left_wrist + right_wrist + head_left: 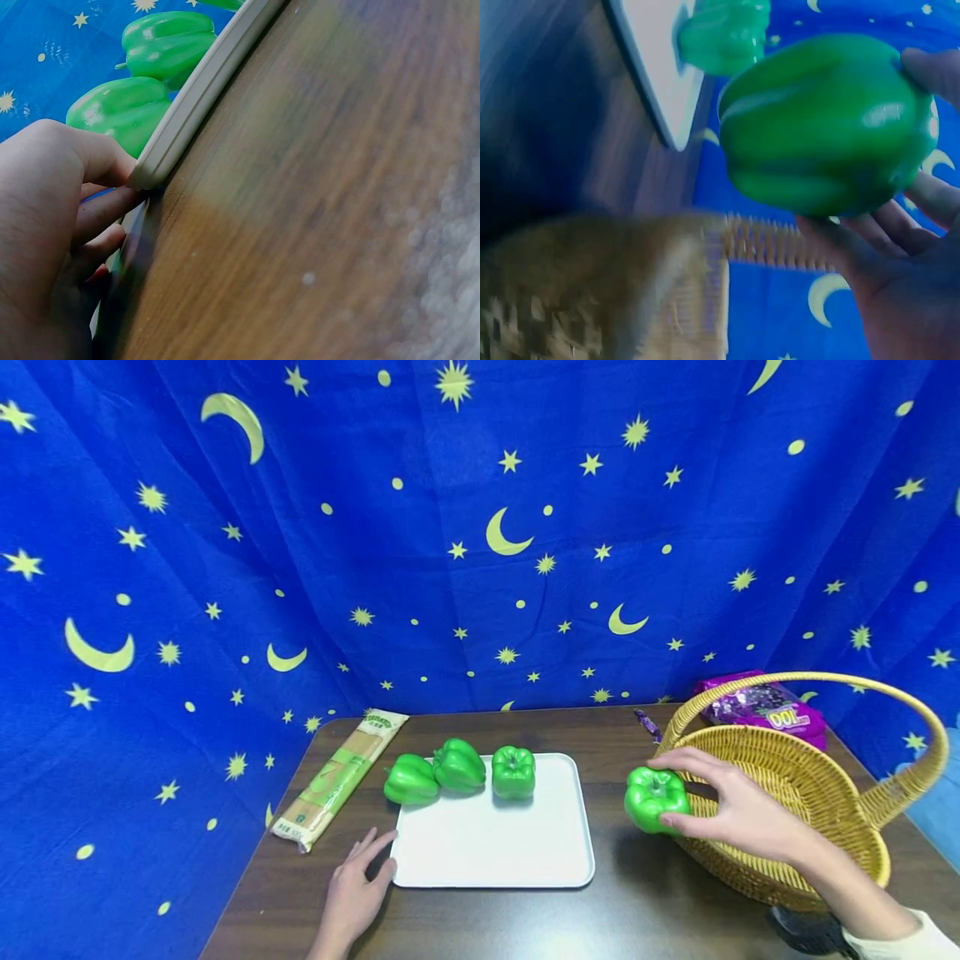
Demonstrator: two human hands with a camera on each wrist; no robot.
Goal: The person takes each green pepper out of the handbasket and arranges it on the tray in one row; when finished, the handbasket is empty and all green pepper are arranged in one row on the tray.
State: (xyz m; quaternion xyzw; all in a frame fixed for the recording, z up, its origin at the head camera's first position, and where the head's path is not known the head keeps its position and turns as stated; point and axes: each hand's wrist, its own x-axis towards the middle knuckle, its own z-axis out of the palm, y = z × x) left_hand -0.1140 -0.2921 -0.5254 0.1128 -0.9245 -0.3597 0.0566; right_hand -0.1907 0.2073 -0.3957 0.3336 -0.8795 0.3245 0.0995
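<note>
My right hand [738, 806] grips a green bell pepper [656, 800] between thumb and fingers, raised at the left rim of a wicker basket [873, 860]. Up close in the right wrist view, the gripped pepper [825, 124] hides some of the fingers. On the left, my left hand [354, 889] touches the left edge of a white tray [495, 852] with thumb and forefinger; the left wrist view shows the fingertips against the tray's corner [154, 169]. Along the tray's back lie three more green peppers: one overhanging the left corner [412, 779], one beside it [459, 766] and one mid-tray [513, 772].
A long pack of dry noodles [341, 781] lies left of the tray. Behind the basket, whose tall handle [817, 677] arches up, sits a purple bag [806, 722]. A small purple wrapped piece [648, 725] lies nearby. A dark object [806, 931] is under my right forearm.
</note>
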